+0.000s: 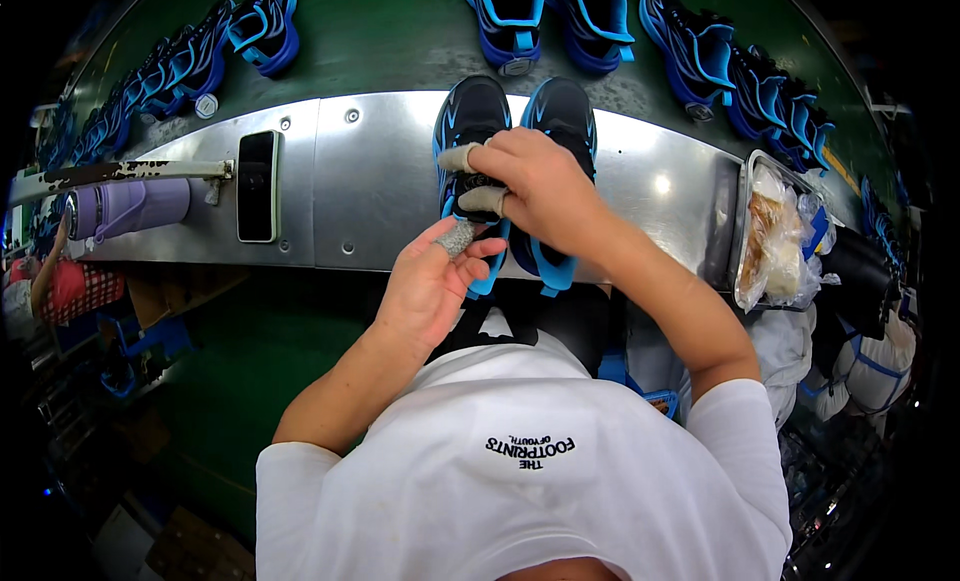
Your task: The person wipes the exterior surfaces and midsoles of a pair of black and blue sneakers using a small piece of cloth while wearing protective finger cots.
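Observation:
A pair of black sneakers with bright blue trim stands on the metal ledge before me, toes away: the left sneaker (478,105) and the right sneaker (563,107). Over the left one's laces my right hand (548,189) is curled, beige covers on two fingers, gripping the shoe's upper part. My left hand (428,281) is at that shoe's heel opening, its fingers bent together, one wrapped in grey. What those left fingers pinch, if anything, is too small to make out. My right wrist hides part of the right sneaker.
More sneakers (262,26) stand in rows on the green conveyor belt (390,41) beyond the ledge. Left on the metal ledge (370,181) lie a phone (259,186) and a purple bottle (145,209), by a worn metal bar (130,171). A metal tray (742,231) holds plastic-wrapped items at right.

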Motion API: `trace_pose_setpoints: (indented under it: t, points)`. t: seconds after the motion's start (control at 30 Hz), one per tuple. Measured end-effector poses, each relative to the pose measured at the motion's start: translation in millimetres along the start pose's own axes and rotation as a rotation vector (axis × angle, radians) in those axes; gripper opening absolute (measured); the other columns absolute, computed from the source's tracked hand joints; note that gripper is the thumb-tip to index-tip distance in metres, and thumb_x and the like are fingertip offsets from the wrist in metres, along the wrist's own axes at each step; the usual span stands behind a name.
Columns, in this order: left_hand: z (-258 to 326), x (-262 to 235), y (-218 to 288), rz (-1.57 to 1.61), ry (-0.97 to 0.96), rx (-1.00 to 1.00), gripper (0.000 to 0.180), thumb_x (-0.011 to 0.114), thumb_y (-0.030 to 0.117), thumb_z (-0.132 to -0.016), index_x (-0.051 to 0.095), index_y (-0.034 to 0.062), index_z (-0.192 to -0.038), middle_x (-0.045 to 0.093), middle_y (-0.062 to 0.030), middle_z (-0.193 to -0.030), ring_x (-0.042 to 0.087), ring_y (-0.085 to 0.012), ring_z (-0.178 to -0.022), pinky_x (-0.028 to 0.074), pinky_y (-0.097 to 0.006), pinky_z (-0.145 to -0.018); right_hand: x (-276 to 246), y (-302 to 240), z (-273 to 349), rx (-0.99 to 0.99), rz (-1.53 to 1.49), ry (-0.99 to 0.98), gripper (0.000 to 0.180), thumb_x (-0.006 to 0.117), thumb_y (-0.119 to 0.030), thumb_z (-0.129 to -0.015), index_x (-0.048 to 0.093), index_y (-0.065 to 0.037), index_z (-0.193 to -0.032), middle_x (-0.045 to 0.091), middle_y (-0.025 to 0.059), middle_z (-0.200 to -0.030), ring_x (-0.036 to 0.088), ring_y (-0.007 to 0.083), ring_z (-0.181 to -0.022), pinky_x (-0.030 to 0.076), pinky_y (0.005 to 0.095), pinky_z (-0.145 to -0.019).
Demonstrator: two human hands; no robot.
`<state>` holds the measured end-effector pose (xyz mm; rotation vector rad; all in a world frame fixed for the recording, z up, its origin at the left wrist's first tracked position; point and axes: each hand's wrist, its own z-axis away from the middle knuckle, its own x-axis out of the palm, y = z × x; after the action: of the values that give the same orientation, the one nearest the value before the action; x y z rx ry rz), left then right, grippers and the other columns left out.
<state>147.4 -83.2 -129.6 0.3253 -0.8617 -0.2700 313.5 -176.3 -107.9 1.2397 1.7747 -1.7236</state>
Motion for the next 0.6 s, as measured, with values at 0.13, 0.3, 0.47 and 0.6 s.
trace_pose_setpoints:
  t: [0.13,0.3,0.47,0.6]
  points:
    - [-1,-3,4,0.0,-0.05,-0.043,0.026,0.047,0.001,-0.095,0.052,-0.008,-0.119,0.059,-0.0152,-0.111,0.064,-0.0245,-0.098,0.054,-0.029,-0.07,-10,17,-7,-0.02,-0.281,-0.131,0.059,0.073,-0.007,-0.077,0.058,-0.019,-0.133,0.063,0.0061,-0.094,0.06,0.0266,-0.088,0.05,0.0369,-0.081]
    - [2,8,-6,0.054,0.076,-0.017,0.027,0.047,0.002,-0.095,0.052,-0.0072,-0.12,0.059,-0.0148,-0.112,0.062,-0.0232,-0.098,0.052,-0.028,-0.072,-5,12,-8,-0.067,-0.246,-0.178,0.058,0.071,-0.003,-0.077,0.058,-0.017,-0.131,0.063,0.0085,-0.096,0.06,0.028,-0.088,0.051,0.0379,-0.079]
    - [0,1,-8,0.066,-0.005,0.002,0.028,0.046,0.002,-0.095,0.052,-0.0072,-0.121,0.058,-0.0145,-0.112,0.062,-0.0224,-0.098,0.053,-0.027,-0.072,-4,2,-6,0.028,-0.174,-0.14,0.055,0.07,-0.002,-0.077,0.06,-0.016,-0.129,0.062,0.0092,-0.097,0.06,0.0287,-0.088,0.051,0.0387,-0.078]
    - [2,-1,-1,0.101,0.009,-0.055,0.031,0.044,0.0,-0.093,0.051,-0.0077,-0.122,0.058,-0.014,-0.114,0.062,-0.0215,-0.098,0.053,-0.027,-0.073,-15,17,-11,-0.049,-0.392,-0.279,0.052,0.071,-0.005,-0.078,0.06,-0.015,-0.128,0.061,0.0105,-0.096,0.06,0.0294,-0.088,0.051,0.0387,-0.075]
